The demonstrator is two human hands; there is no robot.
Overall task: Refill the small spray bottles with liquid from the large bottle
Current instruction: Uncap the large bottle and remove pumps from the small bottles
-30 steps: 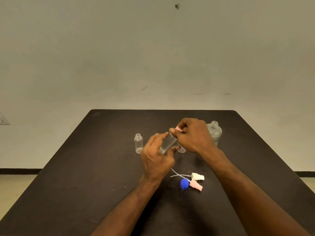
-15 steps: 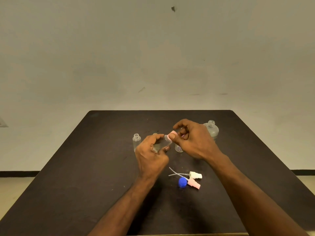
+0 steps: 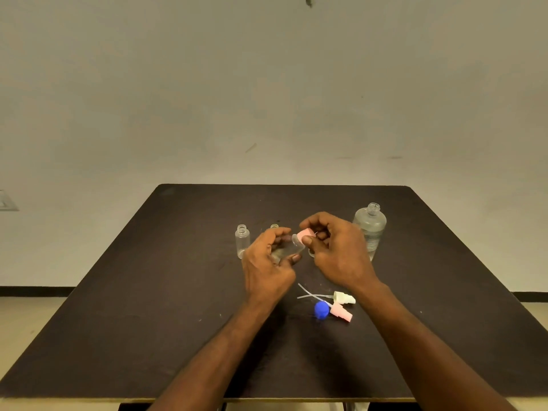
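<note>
Midair, small spray bottle between left hand and right hand.

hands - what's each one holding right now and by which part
The left hand grips a small clear spray bottle round its body; the right hand pinches the pink spray cap at the bottle's neck.
</note>
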